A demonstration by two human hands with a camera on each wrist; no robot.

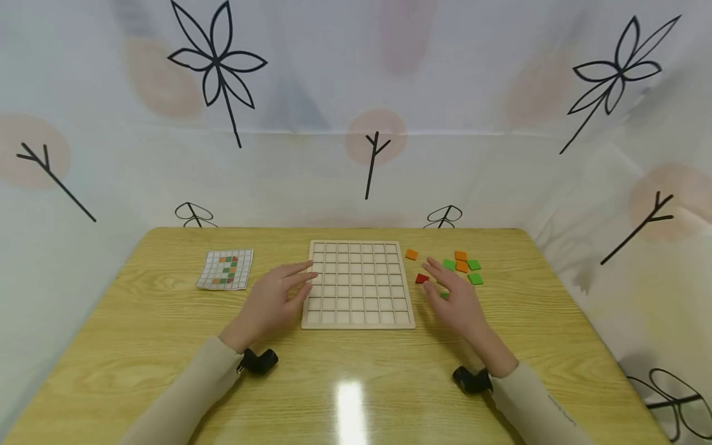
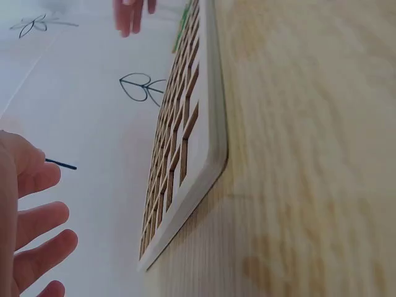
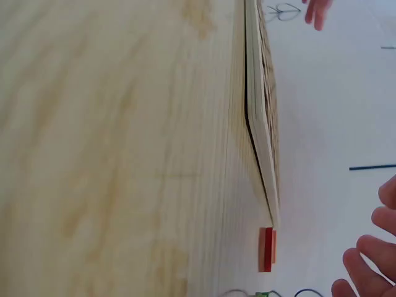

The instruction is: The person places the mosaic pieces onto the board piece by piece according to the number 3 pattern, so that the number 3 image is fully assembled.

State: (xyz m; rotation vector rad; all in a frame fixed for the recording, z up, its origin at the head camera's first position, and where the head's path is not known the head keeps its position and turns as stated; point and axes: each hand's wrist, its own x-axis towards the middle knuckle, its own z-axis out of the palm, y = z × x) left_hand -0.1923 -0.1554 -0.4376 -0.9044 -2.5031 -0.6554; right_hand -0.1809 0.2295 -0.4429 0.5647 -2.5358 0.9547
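Note:
A pale wooden grid board (image 1: 358,283) with empty square cells lies at the table's middle; its edge also shows in the left wrist view (image 2: 204,136) and the right wrist view (image 3: 261,124). My left hand (image 1: 275,298) hovers at the board's left edge, fingers straight, holding nothing. My right hand (image 1: 453,296) hangs just right of the board, fingers relaxed, over the loose tiles. A red tile (image 1: 421,279) lies by its fingertips and shows in the right wrist view (image 3: 266,249). Orange tiles (image 1: 461,266) and green tiles (image 1: 474,278) lie scattered beyond.
A small pattern card (image 1: 225,269) with coloured squares lies left of the board. The wooden table (image 1: 356,377) is enclosed by a white curtain with drawn leaves (image 1: 356,123) on three sides. A single orange tile (image 1: 411,254) sits near the board's far right corner.

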